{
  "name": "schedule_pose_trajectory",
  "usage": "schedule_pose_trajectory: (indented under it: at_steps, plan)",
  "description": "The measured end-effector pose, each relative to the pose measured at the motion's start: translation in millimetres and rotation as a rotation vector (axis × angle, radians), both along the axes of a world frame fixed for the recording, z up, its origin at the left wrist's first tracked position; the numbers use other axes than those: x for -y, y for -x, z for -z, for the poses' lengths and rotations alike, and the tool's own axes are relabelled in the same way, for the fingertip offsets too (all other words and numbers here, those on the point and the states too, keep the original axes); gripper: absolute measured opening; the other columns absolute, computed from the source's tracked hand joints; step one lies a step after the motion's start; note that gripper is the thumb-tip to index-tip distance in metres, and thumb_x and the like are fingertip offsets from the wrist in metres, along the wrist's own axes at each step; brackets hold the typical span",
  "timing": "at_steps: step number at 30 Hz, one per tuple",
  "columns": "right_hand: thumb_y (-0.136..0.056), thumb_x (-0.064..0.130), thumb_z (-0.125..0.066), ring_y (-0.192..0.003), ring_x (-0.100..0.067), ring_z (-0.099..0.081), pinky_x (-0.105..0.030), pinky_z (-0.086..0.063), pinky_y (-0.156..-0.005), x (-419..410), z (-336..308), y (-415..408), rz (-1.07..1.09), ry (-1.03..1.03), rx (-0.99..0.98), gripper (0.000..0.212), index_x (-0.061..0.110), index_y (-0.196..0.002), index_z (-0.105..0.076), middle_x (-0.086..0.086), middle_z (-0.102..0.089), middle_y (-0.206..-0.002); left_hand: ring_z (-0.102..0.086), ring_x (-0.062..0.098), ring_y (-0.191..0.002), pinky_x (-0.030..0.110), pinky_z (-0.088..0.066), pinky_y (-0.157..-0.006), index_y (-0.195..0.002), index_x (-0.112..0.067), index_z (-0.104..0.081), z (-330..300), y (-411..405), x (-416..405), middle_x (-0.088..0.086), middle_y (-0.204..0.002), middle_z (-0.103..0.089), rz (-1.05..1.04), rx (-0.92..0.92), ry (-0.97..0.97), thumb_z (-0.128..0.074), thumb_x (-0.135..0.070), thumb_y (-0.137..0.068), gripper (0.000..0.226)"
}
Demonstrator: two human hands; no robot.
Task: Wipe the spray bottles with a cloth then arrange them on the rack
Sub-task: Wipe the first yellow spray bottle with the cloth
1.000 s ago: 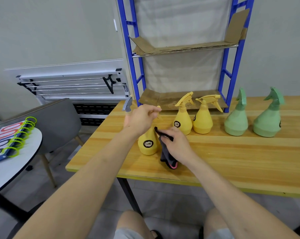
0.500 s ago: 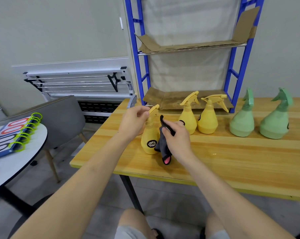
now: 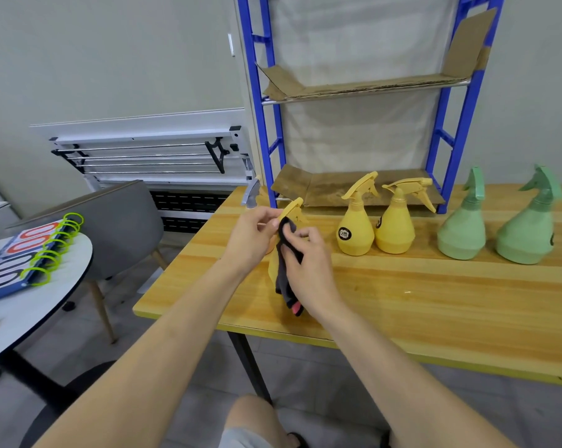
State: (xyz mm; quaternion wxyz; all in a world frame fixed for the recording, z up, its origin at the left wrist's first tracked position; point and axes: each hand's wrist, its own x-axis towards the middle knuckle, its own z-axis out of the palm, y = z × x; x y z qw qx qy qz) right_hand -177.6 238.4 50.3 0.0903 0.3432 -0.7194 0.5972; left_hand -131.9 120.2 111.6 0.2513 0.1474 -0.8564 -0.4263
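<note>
A yellow spray bottle [image 3: 293,209] stands near the wooden table's [image 3: 434,305] left front, mostly hidden behind my hands. My left hand [image 3: 252,236] pinches its trigger head. My right hand [image 3: 305,270] holds a dark cloth [image 3: 284,276] with a pink edge, pressed against the bottle's neck and body. Two more yellow bottles [image 3: 355,227] [image 3: 397,227] and two green bottles [image 3: 463,227] [image 3: 528,231] stand in a row further back. Behind them is the blue rack [image 3: 463,124], its shelves lined with cardboard.
A grey trigger head [image 3: 252,194] of another bottle pokes up behind my left hand. To the left are a grey chair [image 3: 124,221] and a round white table [image 3: 31,315] with a ring-bound flip board. A folded white table leans on the wall.
The cloth in my right hand has slid up from the bottle's body to its neck. My left hand stays on the trigger head. The view has shifted slightly.
</note>
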Motion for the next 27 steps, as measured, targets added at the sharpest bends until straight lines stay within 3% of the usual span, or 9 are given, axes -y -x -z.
schedule_pose_trajectory:
  at_steps: [2, 5, 8, 10, 13, 16, 21, 24, 27]
  plan:
    - [-0.102, 0.011, -0.059, -0.098, 0.002, -0.052, -0.013, -0.046, -0.081, 1.4, -3.8, 3.0, 0.032, 0.000, 0.006, 0.034, 0.020, -0.134, -0.066, 0.006, -0.052, -0.108, -0.065, 0.015, -0.105, 0.020, -0.050, -0.075, -0.118, -0.022, -0.070, -0.1, 1.5, -0.1, -0.003, -0.113, -0.070, -0.001, 0.012, -0.001, -0.051, -0.014, -0.107, 0.024]
    - [-0.101, 0.010, -0.059, -0.097, 0.004, -0.050, -0.005, -0.039, -0.080, 3.5, -12.6, 14.5, 0.082, 0.023, 0.060, 0.037, 0.019, -0.137, -0.064, 0.004, -0.054, -0.107, -0.066, 0.022, -0.103, 0.034, -0.058, -0.082, -0.122, -0.022, -0.069, -1.4, 3.3, 2.3, 0.002, -0.113, -0.070, -0.001, 0.032, -0.011, -0.051, -0.017, -0.107, 0.024]
    - [-0.102, 0.011, -0.058, -0.097, 0.004, -0.051, -0.001, -0.037, -0.079, 5.1, -18.0, 23.1, 0.096, 0.044, 0.137, 0.040, 0.018, -0.141, -0.060, 0.002, -0.054, -0.110, -0.066, 0.018, -0.097, 0.016, -0.054, -0.071, -0.122, -0.021, -0.068, -2.0, 4.9, 3.3, 0.004, -0.114, -0.070, -0.003, 0.050, 0.005, -0.052, -0.018, -0.107, 0.022]
    - [-0.102, 0.011, -0.058, -0.097, 0.001, -0.051, -0.003, -0.039, -0.081, 5.5, -15.4, 19.4, 0.076, 0.047, 0.157, 0.038, 0.017, -0.140, -0.061, 0.001, -0.053, -0.109, -0.065, 0.017, -0.097, 0.011, -0.049, -0.066, -0.123, -0.020, -0.067, -2.8, 6.1, 3.7, 0.004, -0.114, -0.070, 0.002, 0.061, 0.020, -0.051, -0.018, -0.107, 0.022]
    - [-0.101, 0.011, -0.060, -0.101, -0.008, -0.054, -0.012, -0.043, -0.085, 3.1, -4.9, 11.7, 0.024, 0.022, 0.144, 0.037, 0.018, -0.138, -0.063, 0.004, -0.053, -0.107, -0.065, 0.017, -0.103, 0.018, -0.050, -0.074, -0.121, -0.021, -0.068, -2.3, 6.9, 6.0, 0.001, -0.115, -0.070, 0.006, 0.074, 0.039, -0.051, -0.019, -0.107, 0.021]
    - [-0.102, 0.012, -0.059, -0.102, -0.003, -0.054, -0.005, -0.040, -0.084, -1.6, -7.7, 19.9, 0.022, 0.022, 0.141, 0.038, 0.018, -0.139, -0.063, 0.005, -0.055, -0.109, -0.065, 0.017, -0.106, 0.027, -0.054, -0.084, -0.120, -0.024, -0.068, -1.4, 7.7, 7.4, 0.001, -0.114, -0.070, 0.025, 0.078, 0.029, -0.051, -0.019, -0.107, 0.021]
    - [-0.102, 0.012, -0.059, -0.099, -0.001, -0.052, -0.007, -0.040, -0.082, 1.7, -10.4, 25.3, 0.045, -0.002, 0.098, 0.038, 0.020, -0.139, -0.063, 0.006, -0.053, -0.108, -0.066, 0.019, -0.106, 0.035, -0.056, -0.088, -0.119, -0.024, -0.068, -0.7, 9.0, 7.2, 0.001, -0.114, -0.071, 0.039, 0.065, 0.008, -0.051, -0.019, -0.107, 0.022]
    - [-0.100, 0.010, -0.061, -0.099, -0.003, -0.054, -0.019, -0.050, -0.086, -4.2, 9.3, 14.5, -0.004, -0.047, 0.002, 0.039, 0.021, -0.137, -0.065, 0.009, -0.051, -0.109, -0.064, 0.013, -0.108, 0.023, -0.052, -0.083, -0.119, -0.025, -0.069, 0.3, 7.3, 7.3, -0.002, -0.115, -0.071, 0.043, 0.046, -0.013, -0.050, -0.017, -0.108, 0.023]
    - [-0.098, 0.009, -0.064, -0.092, -0.009, -0.057, -0.034, -0.056, -0.079, -10.7, 25.7, 12.1, 0.010, -0.142, -0.126, 0.041, 0.023, -0.137, -0.065, 0.010, -0.051, -0.109, -0.063, 0.008, -0.109, 0.019, -0.046, -0.084, -0.122, -0.023, -0.069, 0.9, 6.0, 5.9, -0.005, -0.114, -0.071, 0.047, 0.023, -0.017, -0.050, -0.015, -0.107, 0.026]
